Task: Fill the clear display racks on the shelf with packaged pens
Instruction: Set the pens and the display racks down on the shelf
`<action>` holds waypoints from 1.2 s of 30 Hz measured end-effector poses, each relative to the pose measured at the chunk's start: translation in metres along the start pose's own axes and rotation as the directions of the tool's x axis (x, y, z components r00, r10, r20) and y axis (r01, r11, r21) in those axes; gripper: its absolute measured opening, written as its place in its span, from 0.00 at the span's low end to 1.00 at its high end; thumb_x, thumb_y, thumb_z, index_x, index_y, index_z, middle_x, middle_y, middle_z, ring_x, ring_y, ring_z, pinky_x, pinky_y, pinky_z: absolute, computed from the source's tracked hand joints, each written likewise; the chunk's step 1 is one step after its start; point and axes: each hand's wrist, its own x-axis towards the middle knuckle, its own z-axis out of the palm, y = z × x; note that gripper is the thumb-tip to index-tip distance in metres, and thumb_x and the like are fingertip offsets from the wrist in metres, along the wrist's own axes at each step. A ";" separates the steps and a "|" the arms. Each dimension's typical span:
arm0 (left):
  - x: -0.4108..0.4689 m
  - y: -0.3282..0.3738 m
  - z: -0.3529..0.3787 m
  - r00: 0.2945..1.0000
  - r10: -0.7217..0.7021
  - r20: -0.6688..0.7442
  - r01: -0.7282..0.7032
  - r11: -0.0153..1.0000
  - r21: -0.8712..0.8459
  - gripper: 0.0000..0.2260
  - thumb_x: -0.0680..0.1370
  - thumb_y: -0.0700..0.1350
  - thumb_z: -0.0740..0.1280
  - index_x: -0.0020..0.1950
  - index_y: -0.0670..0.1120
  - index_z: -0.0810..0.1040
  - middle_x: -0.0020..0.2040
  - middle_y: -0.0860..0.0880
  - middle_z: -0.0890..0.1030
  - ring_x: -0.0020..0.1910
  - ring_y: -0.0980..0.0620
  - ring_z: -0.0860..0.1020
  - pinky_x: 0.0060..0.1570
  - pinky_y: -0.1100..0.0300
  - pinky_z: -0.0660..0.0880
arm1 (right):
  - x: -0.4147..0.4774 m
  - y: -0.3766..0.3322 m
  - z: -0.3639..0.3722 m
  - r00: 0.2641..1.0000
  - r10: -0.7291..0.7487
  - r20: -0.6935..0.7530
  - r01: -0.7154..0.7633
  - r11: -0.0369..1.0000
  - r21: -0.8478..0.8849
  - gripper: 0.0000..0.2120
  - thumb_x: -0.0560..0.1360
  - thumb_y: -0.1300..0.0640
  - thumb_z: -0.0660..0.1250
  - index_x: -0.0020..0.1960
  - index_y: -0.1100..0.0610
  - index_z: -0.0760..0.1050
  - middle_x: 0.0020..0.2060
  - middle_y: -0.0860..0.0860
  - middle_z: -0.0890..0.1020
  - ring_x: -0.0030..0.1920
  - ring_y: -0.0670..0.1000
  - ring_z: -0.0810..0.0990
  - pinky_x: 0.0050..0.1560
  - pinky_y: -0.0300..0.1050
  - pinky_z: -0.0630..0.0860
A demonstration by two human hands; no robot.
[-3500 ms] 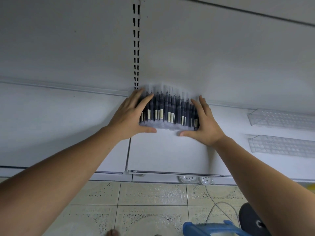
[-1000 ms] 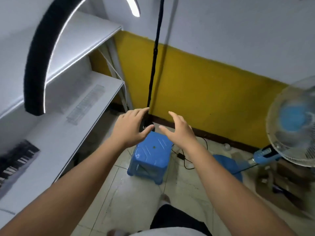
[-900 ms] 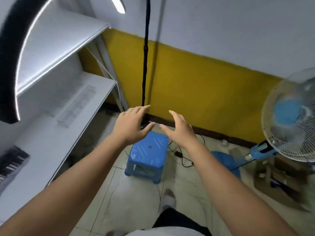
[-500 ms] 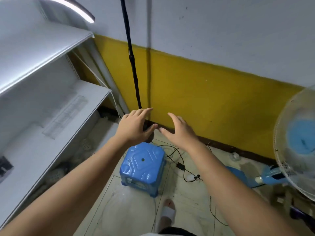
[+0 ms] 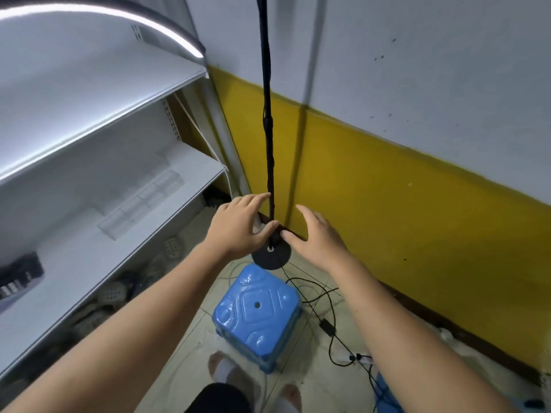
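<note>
**Turning right, nothing held**

Since the earlier frame the view has swung off the shelf (image 5: pixel 89 254). The left hand (image 5: pixel 238 228) and right hand (image 5: pixel 316 236) hang spread wide and empty, flanking a black pole (image 5: pixel 268 114) above the blue stool (image 5: pixel 258 311). Packaged pens (image 5: pixel 19 274) lie at the shelf's near end, the clear rack (image 5: pixel 140 201) toward its far end, well apart.

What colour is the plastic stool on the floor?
The stool is blue, clearest in the head view.

— What stands on the floor (image 5: pixel 313 383)?
— A blue stool (image 5: pixel 256 314), upright on the tiles. A black cable (image 5: pixel 328 296) trails just right of it.
— And behind?
— A black pole (image 5: pixel 267 114) rises from a round base (image 5: pixel 272 259), before a white wall with a yellow band (image 5: pixel 417 219).
</note>
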 end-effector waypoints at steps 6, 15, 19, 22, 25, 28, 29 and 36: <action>0.011 -0.075 -0.019 0.993 -0.102 -0.060 0.102 0.995 -0.016 0.32 0.80 0.70 0.57 0.80 0.57 0.63 0.74 0.55 0.74 0.73 0.51 0.72 0.69 0.46 0.72 | 0.059 -0.061 0.030 0.995 -0.059 0.079 0.062 0.997 -0.041 0.37 0.78 0.32 0.63 0.81 0.43 0.56 0.78 0.49 0.65 0.76 0.57 0.66 0.74 0.64 0.65; -0.023 -0.237 -0.054 0.941 -0.338 -0.012 0.337 0.939 -0.068 0.33 0.79 0.72 0.54 0.81 0.59 0.61 0.78 0.52 0.71 0.75 0.46 0.69 0.71 0.41 0.69 | 0.144 -0.181 0.090 0.974 -0.186 0.129 0.194 0.980 -0.050 0.36 0.78 0.32 0.63 0.81 0.43 0.57 0.77 0.50 0.67 0.76 0.55 0.67 0.74 0.61 0.66; -0.044 -0.270 -0.065 0.907 -0.421 -0.028 0.416 0.904 -0.097 0.34 0.79 0.72 0.55 0.81 0.58 0.61 0.79 0.52 0.69 0.77 0.46 0.68 0.73 0.43 0.65 | 0.158 -0.208 0.103 0.960 -0.222 0.169 0.238 0.968 -0.076 0.36 0.79 0.32 0.63 0.81 0.44 0.57 0.77 0.50 0.68 0.75 0.54 0.67 0.73 0.59 0.66; -0.058 -0.288 -0.069 0.889 -0.455 -0.045 0.449 0.887 -0.110 0.33 0.79 0.71 0.56 0.81 0.58 0.61 0.79 0.53 0.69 0.77 0.48 0.67 0.73 0.45 0.64 | 0.164 -0.226 0.110 0.946 -0.264 0.190 0.281 0.957 -0.070 0.36 0.79 0.33 0.63 0.81 0.44 0.57 0.77 0.50 0.68 0.76 0.54 0.67 0.73 0.58 0.65; -0.071 -0.307 -0.074 0.868 -0.492 -0.064 0.483 0.868 -0.113 0.33 0.79 0.71 0.55 0.81 0.59 0.61 0.78 0.54 0.69 0.76 0.49 0.67 0.73 0.46 0.64 | 0.171 -0.244 0.121 0.927 -0.319 0.200 0.336 0.940 -0.061 0.35 0.79 0.34 0.64 0.81 0.44 0.57 0.77 0.50 0.67 0.75 0.53 0.67 0.74 0.57 0.66; -0.085 -0.325 -0.076 0.840 -0.528 -0.122 0.517 0.848 -0.114 0.33 0.80 0.71 0.56 0.81 0.59 0.60 0.78 0.54 0.70 0.76 0.49 0.68 0.72 0.47 0.64 | 0.187 -0.260 0.136 0.898 -0.370 0.238 0.391 0.920 -0.044 0.36 0.78 0.32 0.64 0.81 0.42 0.57 0.77 0.49 0.67 0.75 0.53 0.67 0.75 0.56 0.67; -0.089 -0.330 -0.077 0.832 -0.535 -0.147 0.524 0.845 -0.108 0.32 0.80 0.71 0.56 0.82 0.59 0.60 0.78 0.54 0.69 0.76 0.49 0.68 0.72 0.48 0.64 | 0.196 -0.266 0.144 0.886 -0.391 0.249 0.411 0.911 -0.032 0.36 0.78 0.32 0.64 0.81 0.42 0.57 0.77 0.49 0.67 0.75 0.53 0.67 0.75 0.56 0.68; -0.096 -0.382 -0.065 0.773 -0.589 -0.235 0.597 0.801 -0.042 0.34 0.79 0.71 0.58 0.81 0.57 0.62 0.77 0.50 0.71 0.74 0.45 0.71 0.70 0.47 0.68 | 0.273 -0.306 0.217 0.837 -0.482 0.258 0.501 0.866 -0.006 0.41 0.74 0.28 0.63 0.80 0.48 0.60 0.76 0.52 0.70 0.75 0.55 0.70 0.73 0.57 0.71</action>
